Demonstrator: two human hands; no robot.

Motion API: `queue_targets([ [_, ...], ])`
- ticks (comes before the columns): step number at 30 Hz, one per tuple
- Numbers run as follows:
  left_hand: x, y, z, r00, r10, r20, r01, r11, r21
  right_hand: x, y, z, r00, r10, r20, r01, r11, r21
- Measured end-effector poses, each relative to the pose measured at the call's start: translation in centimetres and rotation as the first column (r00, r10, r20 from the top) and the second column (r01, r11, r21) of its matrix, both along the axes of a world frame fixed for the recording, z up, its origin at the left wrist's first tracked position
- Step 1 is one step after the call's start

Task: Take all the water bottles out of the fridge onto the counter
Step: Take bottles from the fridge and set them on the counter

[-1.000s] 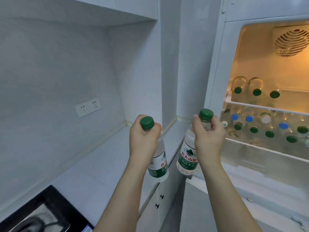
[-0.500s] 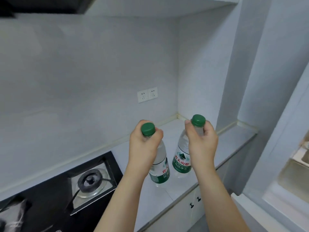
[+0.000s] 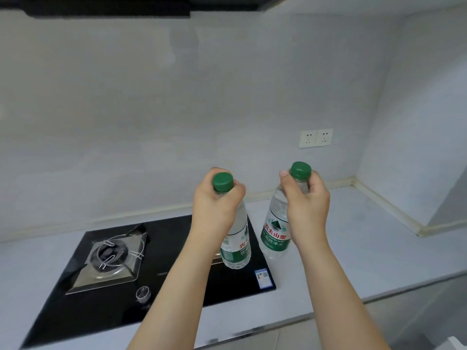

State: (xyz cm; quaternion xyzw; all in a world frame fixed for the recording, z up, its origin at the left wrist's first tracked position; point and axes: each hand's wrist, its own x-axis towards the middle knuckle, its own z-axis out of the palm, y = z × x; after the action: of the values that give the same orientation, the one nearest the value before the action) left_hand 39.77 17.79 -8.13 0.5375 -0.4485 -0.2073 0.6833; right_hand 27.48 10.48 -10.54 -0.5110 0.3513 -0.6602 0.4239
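Currently we grip two bottles by the neck: the left hand [image 3: 214,205] holds the left bottle [image 3: 236,243] over the hob's [image 3: 177,248] right edge, the right hand [image 3: 307,208] holds the right bottle [image 3: 275,231] over the tabletop [image 3: 353,236]. Neither base appears set down. Lowering the left bottle here risks standing it on the hob glass, not the tabletop; bottles this close could knock together. Both long axes run near vertical, green caps up, bases tilted slightly toward each other.

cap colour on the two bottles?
Green on both: left bottle's cap and right bottle's cap. Clearest in the head view, the only one.
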Motion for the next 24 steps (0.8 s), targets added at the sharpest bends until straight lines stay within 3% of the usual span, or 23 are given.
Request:
queue_targets([
  [11, 15.8, 13.2, 0.1, 0.970, 0.244, 0.006, -0.244, 0.970, 0.004, 16.8, 9.8, 0.8, 0.958, 0.278, -0.068, -0.278, 0.961, 0.010],
  [24, 30.2, 28.6, -2.3, 0.862, 0.504, -0.048, -0.500, 0.863, 0.073, 33.4, 21.8, -0.9, 0.772, 0.592, -0.232, -0.579, 0.806, 0.128],
])
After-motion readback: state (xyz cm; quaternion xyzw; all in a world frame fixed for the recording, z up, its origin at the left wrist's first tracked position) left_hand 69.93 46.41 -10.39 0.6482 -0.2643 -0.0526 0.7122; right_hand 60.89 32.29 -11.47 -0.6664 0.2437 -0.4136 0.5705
